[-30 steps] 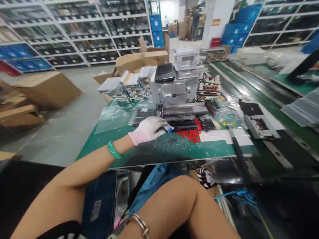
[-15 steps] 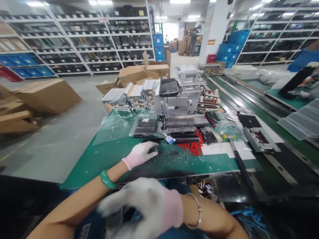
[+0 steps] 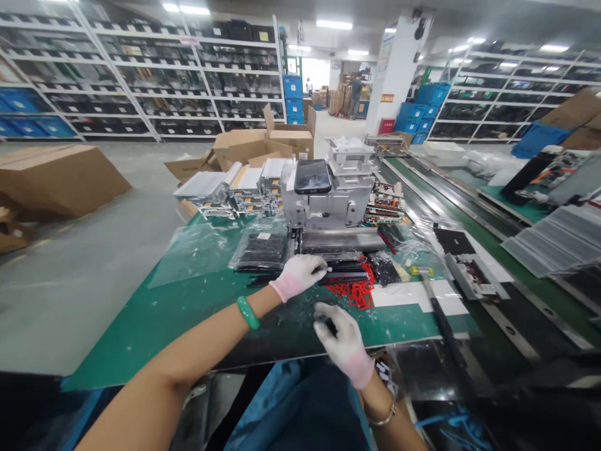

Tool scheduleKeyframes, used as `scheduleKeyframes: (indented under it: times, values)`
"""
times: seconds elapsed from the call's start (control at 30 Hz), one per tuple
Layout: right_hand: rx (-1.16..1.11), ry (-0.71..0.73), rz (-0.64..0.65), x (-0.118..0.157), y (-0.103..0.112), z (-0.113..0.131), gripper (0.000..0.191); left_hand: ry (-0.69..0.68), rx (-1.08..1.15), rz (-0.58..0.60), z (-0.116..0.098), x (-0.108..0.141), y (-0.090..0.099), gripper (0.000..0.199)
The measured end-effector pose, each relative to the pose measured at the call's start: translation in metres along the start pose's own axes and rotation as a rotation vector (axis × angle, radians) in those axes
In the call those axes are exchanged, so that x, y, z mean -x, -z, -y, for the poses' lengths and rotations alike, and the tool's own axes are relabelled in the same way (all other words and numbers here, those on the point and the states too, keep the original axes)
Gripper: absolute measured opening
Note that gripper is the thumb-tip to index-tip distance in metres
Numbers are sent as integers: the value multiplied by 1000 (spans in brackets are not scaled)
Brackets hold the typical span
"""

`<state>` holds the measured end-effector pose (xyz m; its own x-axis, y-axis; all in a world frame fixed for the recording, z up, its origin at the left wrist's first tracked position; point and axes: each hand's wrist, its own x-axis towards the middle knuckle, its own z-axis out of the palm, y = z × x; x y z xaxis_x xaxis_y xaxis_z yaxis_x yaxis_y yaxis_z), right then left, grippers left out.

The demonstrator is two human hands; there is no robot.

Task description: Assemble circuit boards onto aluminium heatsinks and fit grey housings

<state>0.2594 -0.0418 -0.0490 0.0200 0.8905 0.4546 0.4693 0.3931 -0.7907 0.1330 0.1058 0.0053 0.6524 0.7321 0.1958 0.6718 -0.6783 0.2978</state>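
My left hand (image 3: 303,275), in a white glove with a pink cuff, is closed at the fingertips over the spot of a small white-and-blue item. Only a white tip (image 3: 328,269) of it shows past the fingers. Black strips (image 3: 347,275) lie just right of that hand. My right hand (image 3: 342,341), gloved the same way, hovers near the table's front edge with thumb and fingers apart and nothing visible between them. Red plastic frames (image 3: 359,295) lie in a pile beyond it. Behind stands a grey metal fixture (image 3: 328,210) with a phone (image 3: 312,176) on top.
Bagged black parts (image 3: 260,247) lie left on the green table (image 3: 154,319). A hammer (image 3: 436,304) rests on white sheets at the right, near a metal housing (image 3: 474,275). Stacked metal parts (image 3: 211,186) and cardboard boxes (image 3: 244,147) stand behind. A conveyor runs along the right.
My left hand has moved right and forward to the small white-and-blue item and closed there. My right hand has moved from low over my lap to the right, above the table's front edge.
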Motion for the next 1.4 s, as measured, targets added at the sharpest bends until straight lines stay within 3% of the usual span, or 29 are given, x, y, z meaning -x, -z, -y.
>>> scheduleKeyframes:
  times: [0.13,0.27,0.47,0.6,0.77,0.93,1.2,1.3,1.4]
  values:
    - [-6,-7,4,0,3,3,26,-85,-53,10,1,-7,-6,21]
    - [28,52,-12,2,4,3,25,-161,-87,14,13,9,4,29]
    - [98,164,-66,0,1,2,22,-143,-163,1,32,25,5,23]
    - [85,174,-57,-1,3,1,20,-149,-192,-15,14,16,0,30]
    - [79,192,-78,-1,5,0,17,-115,-269,47,-24,-8,-14,22]
    - [69,209,-95,0,5,-2,16,-118,-286,91,-34,-26,-19,18]
    - [39,239,-78,1,6,-4,20,-45,-351,102,-28,-56,-6,21]
    - [14,232,-71,0,9,-3,22,-19,-367,89,-24,-42,13,28]
    - [6,241,-36,-2,12,-2,23,78,-448,32,-9,-6,53,37]
